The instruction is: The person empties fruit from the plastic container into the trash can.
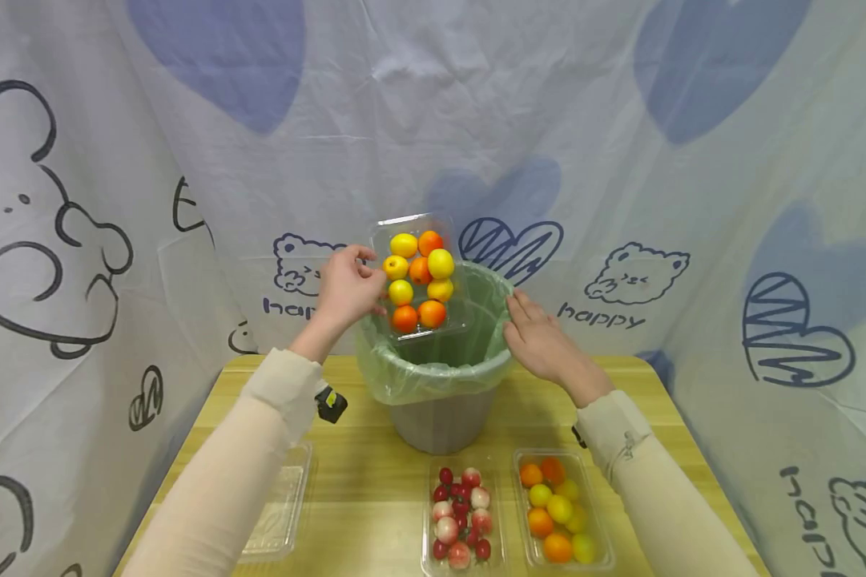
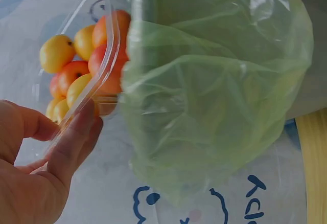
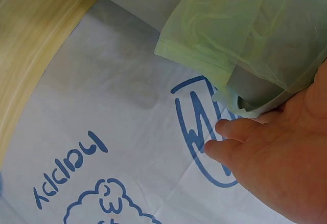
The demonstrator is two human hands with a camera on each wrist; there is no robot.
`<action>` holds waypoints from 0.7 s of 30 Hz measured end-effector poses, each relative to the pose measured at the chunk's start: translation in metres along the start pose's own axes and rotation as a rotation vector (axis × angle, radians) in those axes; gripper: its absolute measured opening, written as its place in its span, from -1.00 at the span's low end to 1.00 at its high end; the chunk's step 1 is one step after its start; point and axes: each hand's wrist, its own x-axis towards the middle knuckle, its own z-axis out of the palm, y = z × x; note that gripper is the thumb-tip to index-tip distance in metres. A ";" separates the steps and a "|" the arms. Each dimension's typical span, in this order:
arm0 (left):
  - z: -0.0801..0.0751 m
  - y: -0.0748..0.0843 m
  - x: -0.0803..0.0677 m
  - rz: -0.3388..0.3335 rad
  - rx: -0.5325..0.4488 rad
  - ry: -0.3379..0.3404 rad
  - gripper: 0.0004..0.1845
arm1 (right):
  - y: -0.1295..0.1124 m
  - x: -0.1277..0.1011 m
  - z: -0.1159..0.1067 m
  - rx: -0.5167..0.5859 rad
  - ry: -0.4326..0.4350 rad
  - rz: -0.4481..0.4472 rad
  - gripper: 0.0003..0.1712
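Over the left side of the bin's mouth, a clear plastic box (image 1: 456, 308) is tilted up, with small orange and yellow fruits (image 1: 420, 271) inside. My left hand (image 1: 349, 287) pinches the box's left edge between thumb and fingers, as the left wrist view confirms at the box rim (image 2: 113, 42). A pale green bag (image 1: 385, 377) lines the grey bin (image 1: 443, 421) and folds over its rim. On the opposite side, my right hand (image 1: 548, 340) rests against the lined rim with its fingers extended. In the right wrist view, part of the bag (image 3: 209, 35) hangs beside that hand.
In front of the bin, a clear box of red and pink fruits (image 1: 460, 513) stands beside another box of orange and yellow fruits (image 1: 558, 509). A clear container (image 1: 277, 513) lies at left, partly behind my sleeve. A printed curtain (image 1: 375, 96) surrounds the wooden table (image 1: 360, 481).
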 end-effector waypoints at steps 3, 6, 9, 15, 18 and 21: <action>0.004 -0.003 0.002 0.025 0.000 0.028 -0.55 | 0.001 -0.001 0.000 -0.005 0.000 -0.001 -0.24; 0.007 -0.005 0.003 0.041 0.007 0.047 -0.57 | 0.002 -0.001 0.000 -0.002 0.007 -0.003 -0.25; 0.008 -0.008 0.003 0.046 0.008 0.058 -0.59 | 0.002 -0.001 0.001 0.003 0.008 -0.004 -0.25; 0.009 -0.009 0.003 0.068 -0.002 0.081 -0.65 | 0.000 0.000 0.000 0.007 0.010 -0.008 -0.25; 0.010 -0.009 0.004 0.091 -0.003 0.094 -0.65 | 0.000 0.000 0.000 0.012 0.007 -0.006 -0.25; 0.012 -0.010 0.004 0.120 0.003 0.112 -0.67 | 0.000 0.000 0.000 0.009 0.006 -0.007 -0.25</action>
